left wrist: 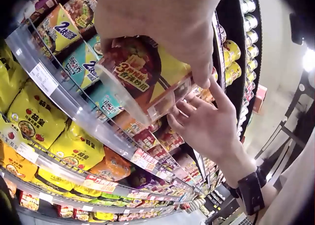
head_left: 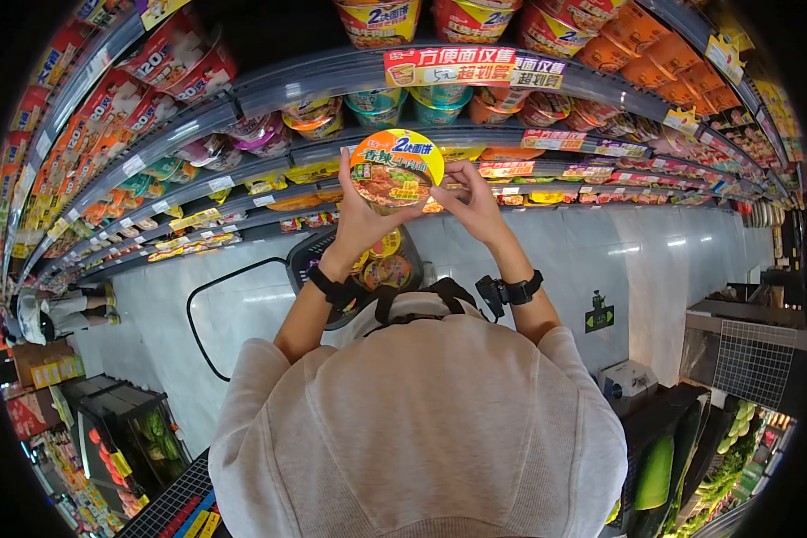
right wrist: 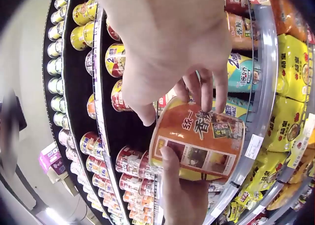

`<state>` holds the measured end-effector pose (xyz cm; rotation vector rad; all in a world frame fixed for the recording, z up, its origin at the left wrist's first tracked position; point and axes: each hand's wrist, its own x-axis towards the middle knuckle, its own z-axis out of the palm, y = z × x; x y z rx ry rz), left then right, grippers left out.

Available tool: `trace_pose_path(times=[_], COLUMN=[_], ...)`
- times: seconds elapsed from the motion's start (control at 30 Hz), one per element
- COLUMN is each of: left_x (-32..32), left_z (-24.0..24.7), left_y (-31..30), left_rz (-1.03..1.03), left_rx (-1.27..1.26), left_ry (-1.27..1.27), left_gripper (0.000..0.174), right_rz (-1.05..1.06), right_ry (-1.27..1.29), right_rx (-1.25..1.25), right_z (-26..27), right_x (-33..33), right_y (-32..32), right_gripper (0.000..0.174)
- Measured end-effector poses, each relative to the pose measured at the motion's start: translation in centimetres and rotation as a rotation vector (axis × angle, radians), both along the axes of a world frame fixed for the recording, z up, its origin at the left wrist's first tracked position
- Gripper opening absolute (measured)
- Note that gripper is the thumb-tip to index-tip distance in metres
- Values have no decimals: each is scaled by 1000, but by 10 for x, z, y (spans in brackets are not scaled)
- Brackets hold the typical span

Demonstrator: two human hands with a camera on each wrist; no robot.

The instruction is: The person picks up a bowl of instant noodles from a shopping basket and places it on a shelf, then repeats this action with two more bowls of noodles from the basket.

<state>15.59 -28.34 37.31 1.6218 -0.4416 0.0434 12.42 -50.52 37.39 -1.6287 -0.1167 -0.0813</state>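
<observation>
I hold an instant noodle bowl (head_left: pixel 395 170) with a yellow and orange lid up in front of the store shelves, lid facing me. My left hand (head_left: pixel 360 220) grips its left side and my right hand (head_left: pixel 475 208) pinches its right rim. In the left wrist view the bowl (left wrist: pixel 142 77) sits under my left fingers, and the right hand (left wrist: pixel 206 124) reaches in from below. The right wrist view shows the bowl's orange side (right wrist: pixel 199 141) between the fingertips of both hands.
Curved shelves (head_left: pixel 269 85) packed with noodle bowls and yellow packets (left wrist: pixel 74 146) fill the view ahead. A shopping basket (head_left: pixel 368 269) with noodle packs in it sits below my hands. Produce bins (head_left: pixel 726 448) stand at the lower right, and another person (head_left: pixel 63 309) stands at the far left.
</observation>
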Motion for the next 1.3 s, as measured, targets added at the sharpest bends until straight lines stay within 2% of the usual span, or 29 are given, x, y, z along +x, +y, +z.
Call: trace_pose_path(times=[0.1, 0.2, 0.33, 0.4, 0.5, 0.73, 0.87, 1.03, 1.1, 1.3], left_x=[0, 1, 3, 5, 7, 5, 11, 14, 14, 28], left_z=[1, -3, -8, -14, -15, -22, -35, -42, -43, -47], left_y=[-5, -12, -25, -24, -33, -27, -12, 9, 21, 65], left_rz=[-22, -16, -37, -21, -26, -6, 41, 131, 177, 239], left_rx=[24, 85, -1, 105, 63, 75, 165, 155, 188, 202], left_ry=[38, -11, 30, 14, -15, 63, -27, 36, 28, 7], left_gripper=[141, 134, 130, 129, 127, 126, 128, 124, 123, 117], right_rz=[-3, -27, -70, -13, -50, 1, 61, 78, 79, 77], right_ry=[3, -2, 36, 42, 18, 42, 75, 35, 64, 39], right_rx=[0, -27, 12, 88, -15, -17, 23, -15, -40, -158], right_z=[-1, -9, -16, -27, -30, -24, -39, -39, -41, -41], right_x=[-4, -6, -5, -3, 0, 5, 20, 34, 42, 65], right_y=[-4, -10, -20, -28, -29, -23, -12, 13, 27, 77], right_gripper=[39, 38, 37, 37, 37, 38, 32, 30, 39, 48])
